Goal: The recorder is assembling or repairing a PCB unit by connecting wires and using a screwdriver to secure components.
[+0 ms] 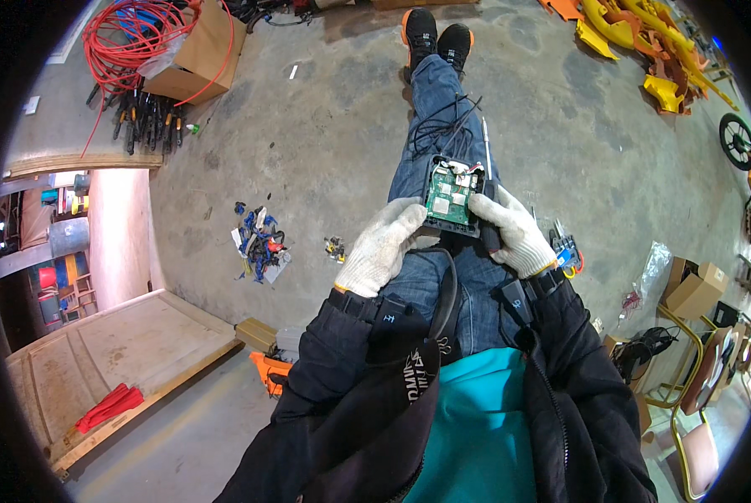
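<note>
Above my lap, a black plastic housing (457,225) lies face up, with a green circuit board (448,194) bearing silver square parts inside it. My left hand (382,243), in a white knitted glove, grips the housing's left edge. In my right hand (518,233), gloved alike, is a screwdriver (487,151) whose thin shaft points away from me, beside the housing. The right thumb presses on the board's right edge. Black cables (442,132) trail from the far end of the housing over my jeans. The fingers under the housing are hidden.
On the concrete floor to the left lies a pile of blue and black scraps (262,243), with small parts (334,249) nearer me. Tools (566,250) lie by my right knee. A cardboard box (197,59), a wooden panel (132,352), yellow plastic pieces (618,33) and chairs (694,373) surround me.
</note>
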### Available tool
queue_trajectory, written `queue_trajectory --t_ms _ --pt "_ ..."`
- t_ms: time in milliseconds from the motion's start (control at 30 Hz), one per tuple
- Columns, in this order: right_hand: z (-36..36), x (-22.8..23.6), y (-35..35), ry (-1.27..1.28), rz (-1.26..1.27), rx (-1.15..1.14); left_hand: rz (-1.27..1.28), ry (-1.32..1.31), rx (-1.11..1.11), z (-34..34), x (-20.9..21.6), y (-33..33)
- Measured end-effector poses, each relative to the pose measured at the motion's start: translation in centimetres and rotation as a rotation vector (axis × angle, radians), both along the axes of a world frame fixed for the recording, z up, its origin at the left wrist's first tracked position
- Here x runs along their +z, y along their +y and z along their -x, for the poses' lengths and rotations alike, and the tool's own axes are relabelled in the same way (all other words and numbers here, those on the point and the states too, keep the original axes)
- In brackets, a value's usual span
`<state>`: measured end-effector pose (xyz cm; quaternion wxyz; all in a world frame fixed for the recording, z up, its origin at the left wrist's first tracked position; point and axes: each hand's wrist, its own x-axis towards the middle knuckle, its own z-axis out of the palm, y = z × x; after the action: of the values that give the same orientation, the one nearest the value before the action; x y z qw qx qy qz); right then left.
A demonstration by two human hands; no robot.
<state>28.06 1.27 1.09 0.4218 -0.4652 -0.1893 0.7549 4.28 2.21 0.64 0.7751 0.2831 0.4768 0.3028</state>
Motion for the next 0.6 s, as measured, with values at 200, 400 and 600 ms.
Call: queue_trajectory --t_ms 200,400,600 --pt "0.5 -0.9 0.2 0.014 -0.007 -0.083 -0.007 -0.012 -0.007 0.0 0.1 0.1" --pt "-0.2 -0.8 0.0 -0.013 -0.005 0.007 0.015 0.009 0.012 0.1 -0.5 0.0" --pt "0.4 -1.4 0.2 -0.023 0.007 -0.080 -0.122 0.386 0.041 -0.2 1.2 1.2"
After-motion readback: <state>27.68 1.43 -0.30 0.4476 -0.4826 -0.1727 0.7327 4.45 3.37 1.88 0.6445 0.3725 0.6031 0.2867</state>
